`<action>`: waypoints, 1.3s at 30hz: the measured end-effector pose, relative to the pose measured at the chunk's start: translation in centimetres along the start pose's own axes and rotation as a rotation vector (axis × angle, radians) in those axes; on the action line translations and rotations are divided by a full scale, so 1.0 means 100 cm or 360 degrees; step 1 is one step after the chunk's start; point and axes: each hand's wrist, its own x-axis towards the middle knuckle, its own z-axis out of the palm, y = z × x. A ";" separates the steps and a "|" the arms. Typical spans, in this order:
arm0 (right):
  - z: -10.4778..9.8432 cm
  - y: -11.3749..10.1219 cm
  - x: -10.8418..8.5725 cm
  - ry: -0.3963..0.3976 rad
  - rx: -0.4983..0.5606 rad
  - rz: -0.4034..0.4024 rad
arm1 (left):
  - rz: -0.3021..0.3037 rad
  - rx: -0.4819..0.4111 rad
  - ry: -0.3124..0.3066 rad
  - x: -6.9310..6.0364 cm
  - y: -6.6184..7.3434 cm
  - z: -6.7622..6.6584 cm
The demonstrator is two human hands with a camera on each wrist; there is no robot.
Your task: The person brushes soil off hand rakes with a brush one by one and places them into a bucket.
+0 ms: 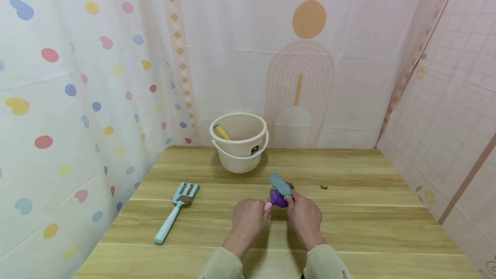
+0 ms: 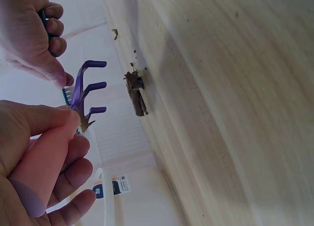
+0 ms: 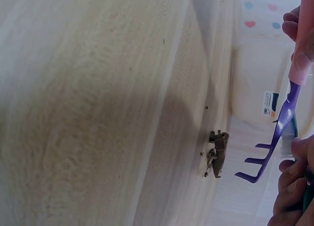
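I see left hand curled round rake handle; right hand curled firmly on brush, bristles at rake. Both tools above table, near bucket.

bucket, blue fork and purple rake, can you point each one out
Bucket [image 1: 237, 150]: head view, front wall.
Blue fork [image 1: 174, 213]: head view, upper part of the handle.
Purple rake [image 2: 50, 152]: left wrist view, pink handle.
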 end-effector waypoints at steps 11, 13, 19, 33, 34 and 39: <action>0.000 0.007 0.002 0.0010 0.0044 0.0068 | 0.0012 -0.0037 0.0010 0.000 0.003 -0.001; -0.001 0.012 0.003 0.0024 0.0050 0.0089 | 0.0018 -0.0057 0.0009 -0.001 0.003 -0.001; -0.010 0.017 0.007 0.0084 0.0117 0.0125 | -0.0009 -0.0124 -0.0026 -0.002 0.004 -0.002; -0.004 -0.002 -0.001 0.0020 0.0044 0.0008 | 0.0035 -0.0045 0.0069 0.000 0.001 -0.001; -0.004 -0.001 -0.001 0.0016 0.0043 0.0021 | 0.0040 -0.0043 0.0069 0.000 0.001 -0.001; -0.002 0.003 -0.001 0.0015 0.0066 0.0073 | 0.0057 -0.0028 0.0039 -0.001 0.003 -0.001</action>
